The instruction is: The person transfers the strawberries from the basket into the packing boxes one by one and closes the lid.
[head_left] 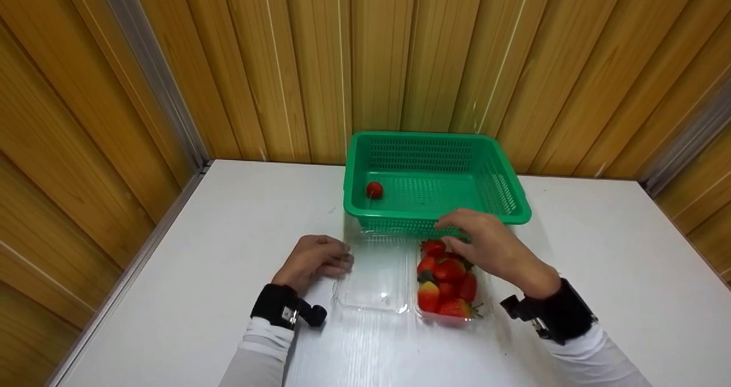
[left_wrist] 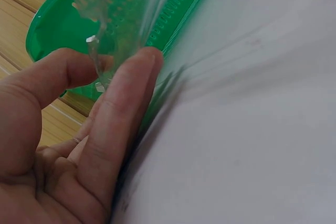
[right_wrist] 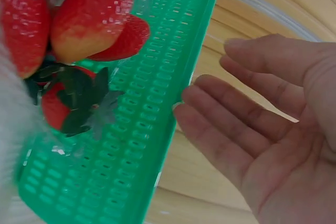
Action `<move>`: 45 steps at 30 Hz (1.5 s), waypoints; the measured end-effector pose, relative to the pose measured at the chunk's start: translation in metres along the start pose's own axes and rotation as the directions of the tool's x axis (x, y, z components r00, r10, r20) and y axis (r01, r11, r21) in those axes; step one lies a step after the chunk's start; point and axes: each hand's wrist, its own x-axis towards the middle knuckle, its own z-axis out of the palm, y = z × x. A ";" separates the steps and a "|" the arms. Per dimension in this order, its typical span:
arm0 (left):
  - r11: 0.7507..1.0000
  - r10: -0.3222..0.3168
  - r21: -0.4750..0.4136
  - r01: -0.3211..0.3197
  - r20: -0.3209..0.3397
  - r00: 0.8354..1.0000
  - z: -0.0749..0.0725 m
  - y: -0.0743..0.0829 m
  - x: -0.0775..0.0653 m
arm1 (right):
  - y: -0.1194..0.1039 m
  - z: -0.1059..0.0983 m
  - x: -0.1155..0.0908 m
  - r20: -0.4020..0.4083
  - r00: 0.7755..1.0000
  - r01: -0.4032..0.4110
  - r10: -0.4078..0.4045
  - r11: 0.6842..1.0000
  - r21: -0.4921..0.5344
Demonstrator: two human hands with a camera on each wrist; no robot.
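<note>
A clear plastic clamshell box lies opened flat on the table. Its right half (head_left: 484, 304) holds several red strawberries (head_left: 449, 270), some with green leaves; in the right wrist view strawberries (right_wrist: 92, 24) fill the upper left. My left hand (head_left: 316, 259) is at the left edge of the bare lid half (head_left: 374, 281), and in the left wrist view the hand (left_wrist: 100, 124) pinches the clear plastic edge between thumb and finger. Over the far end of the strawberries hovers my right hand (head_left: 491, 247). Its fingers (right_wrist: 231, 124) are loosely extended and hold nothing.
Just behind the box stands a green slotted basket (head_left: 437, 220), with one small red fruit (head_left: 374, 190) at its left inside. The white table (head_left: 257, 204) meets a wood-patterned wall (head_left: 377, 61) at the back.
</note>
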 end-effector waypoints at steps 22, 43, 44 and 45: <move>1.000 -0.004 0.010 0.004 -0.012 1.000 0.000 -0.001 0.000 | -0.007 0.000 0.075 0.141 0.990 0.006 -0.010 1.000 0.027; 1.000 0.009 0.028 -0.009 -0.010 1.000 0.001 0.001 -0.003 | 0.012 0.031 0.137 0.198 0.974 -0.111 0.108 0.994 0.007; 1.000 0.009 0.029 -0.009 -0.009 1.000 0.001 0.001 -0.003 | 0.013 0.033 0.139 0.197 0.974 -0.117 0.114 0.993 0.005; 1.000 0.009 0.029 -0.009 -0.007 1.000 0.002 0.001 -0.003 | 0.014 0.034 0.141 0.196 0.973 -0.125 0.122 0.992 0.004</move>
